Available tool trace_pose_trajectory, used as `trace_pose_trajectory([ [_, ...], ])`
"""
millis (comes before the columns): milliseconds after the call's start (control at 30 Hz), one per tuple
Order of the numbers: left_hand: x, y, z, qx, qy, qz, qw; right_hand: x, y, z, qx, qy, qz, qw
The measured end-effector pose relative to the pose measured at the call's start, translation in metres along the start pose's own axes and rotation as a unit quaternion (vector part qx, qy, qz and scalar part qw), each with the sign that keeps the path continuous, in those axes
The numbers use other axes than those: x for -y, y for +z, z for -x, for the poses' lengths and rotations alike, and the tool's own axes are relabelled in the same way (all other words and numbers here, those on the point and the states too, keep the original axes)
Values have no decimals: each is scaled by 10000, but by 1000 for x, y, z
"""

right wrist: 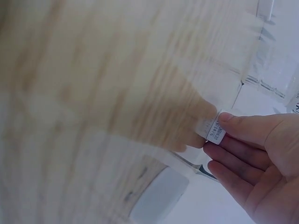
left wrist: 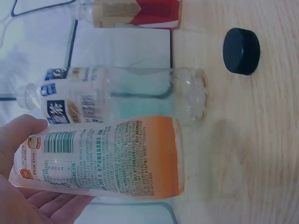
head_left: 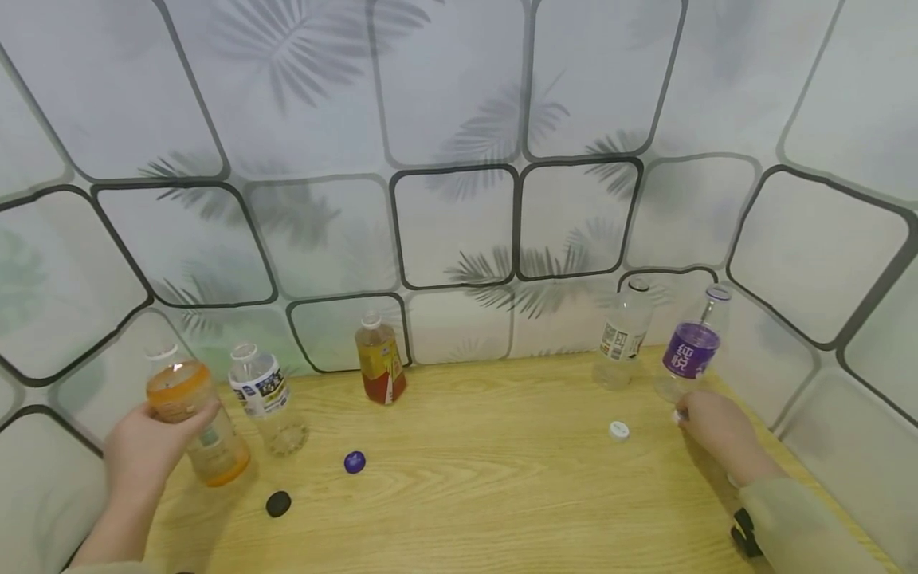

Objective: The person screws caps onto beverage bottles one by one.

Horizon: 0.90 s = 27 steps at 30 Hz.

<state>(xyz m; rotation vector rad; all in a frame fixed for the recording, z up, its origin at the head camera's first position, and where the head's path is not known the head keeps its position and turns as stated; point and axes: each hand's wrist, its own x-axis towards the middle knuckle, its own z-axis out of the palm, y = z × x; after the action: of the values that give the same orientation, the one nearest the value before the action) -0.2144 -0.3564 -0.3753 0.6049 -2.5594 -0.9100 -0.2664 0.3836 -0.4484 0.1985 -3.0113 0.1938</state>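
Left grip [head_left: 147, 442] is out at the left, bent fingers [left wrist: 65, 210] opposing the thumb [left wrist: 23, 128] in a wrapped hold, left forearm [head_left: 122, 526] angling up from the bottom corner. Right grip [head_left: 717, 426] is extended forward at the right, thumb and forefinger set in a pinch, other fingers loosely bent, palm [right wrist: 275, 186] showing to the wrist camera. Arms are well apart, pale right sleeve [head_left: 803, 526] covering the forearm, left cuff [head_left: 115, 568] just showing.
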Motion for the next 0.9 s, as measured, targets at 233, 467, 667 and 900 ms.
trace_pose_trajectory([
  [233, -19, -11, 13, 274, 139, -101, 9995, 0, 0, -2, 54, 101, 0, 9999],
  [467, -47, -16, 29, 601, 464, -30, 9971, -1, 1, -2, 83, 71, -48, 9999],
  [667, -69, -12, 42, 768, 932, 189, 9925, 0, -1, -1, 80, 11, -132, 9999],
  [900, -95, -2, 46, 1131, 1170, 513, 9853, -2, 1, -3, 27, -27, -142, 9999],
])
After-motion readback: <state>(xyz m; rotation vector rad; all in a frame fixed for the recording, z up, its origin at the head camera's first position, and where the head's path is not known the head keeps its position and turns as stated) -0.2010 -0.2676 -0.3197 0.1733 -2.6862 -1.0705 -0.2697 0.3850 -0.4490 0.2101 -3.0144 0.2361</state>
